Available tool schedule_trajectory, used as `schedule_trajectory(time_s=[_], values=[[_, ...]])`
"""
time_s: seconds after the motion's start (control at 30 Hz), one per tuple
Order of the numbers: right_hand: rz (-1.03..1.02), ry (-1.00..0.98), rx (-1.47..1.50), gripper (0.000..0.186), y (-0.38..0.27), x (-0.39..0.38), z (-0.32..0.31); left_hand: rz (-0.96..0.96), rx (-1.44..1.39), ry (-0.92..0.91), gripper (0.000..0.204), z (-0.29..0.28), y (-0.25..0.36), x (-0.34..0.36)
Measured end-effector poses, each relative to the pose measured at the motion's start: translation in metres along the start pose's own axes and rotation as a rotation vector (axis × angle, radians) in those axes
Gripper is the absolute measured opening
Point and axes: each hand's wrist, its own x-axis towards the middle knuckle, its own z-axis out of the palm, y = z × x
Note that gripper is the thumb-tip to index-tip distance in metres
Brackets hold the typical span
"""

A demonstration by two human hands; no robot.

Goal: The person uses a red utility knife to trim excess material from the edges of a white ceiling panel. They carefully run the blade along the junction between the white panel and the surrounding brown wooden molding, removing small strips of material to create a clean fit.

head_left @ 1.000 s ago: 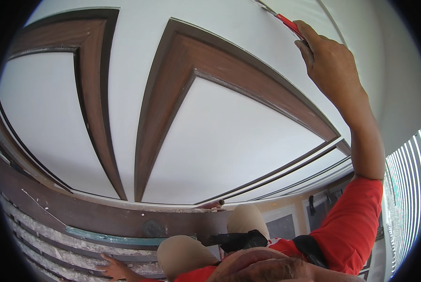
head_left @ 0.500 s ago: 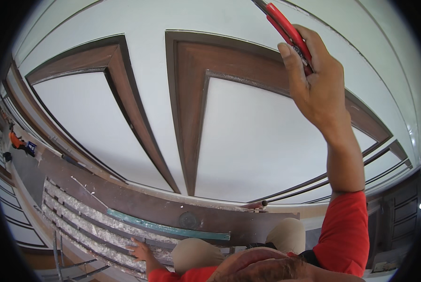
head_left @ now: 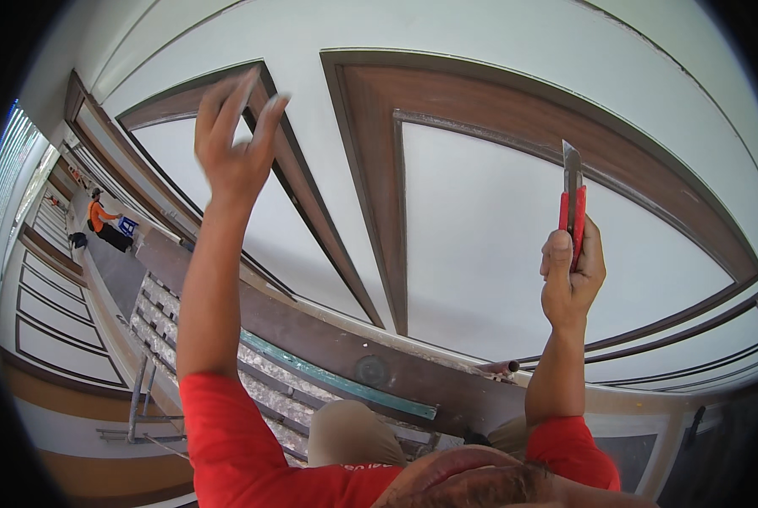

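Overhead, white ceiling panels point(head_left: 497, 220) framed by brown wooden trim point(head_left: 370, 152). My right hand point(head_left: 570, 275) grips a red utility knife point(head_left: 573, 199), blade up, just short of the panel; my left hand point(head_left: 237, 140) reaches up open-fingered, empty. Better I brace the left beside the cut line, away from the blade.

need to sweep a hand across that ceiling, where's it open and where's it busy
Open: the white panel inside the brown trim, between both raised hands. Busier: by the left hand over the trim point, and the right hand with its red utility knife.
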Motion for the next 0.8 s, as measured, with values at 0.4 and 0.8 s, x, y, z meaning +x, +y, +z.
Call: schedule_trajectory(time_s=[0.4,0.8], values=[[0.023,0.039,0.001,0.043,-0.009,0.007,-0.049,0.21,0.164,-0.037,0.018,0.073,0.017,0.116],[-0.071,0.026,-0.117,0.05,-0.01,0.0,-0.075,0.281,0.184,0.162,0.02,0.073,0.011,0.119]])
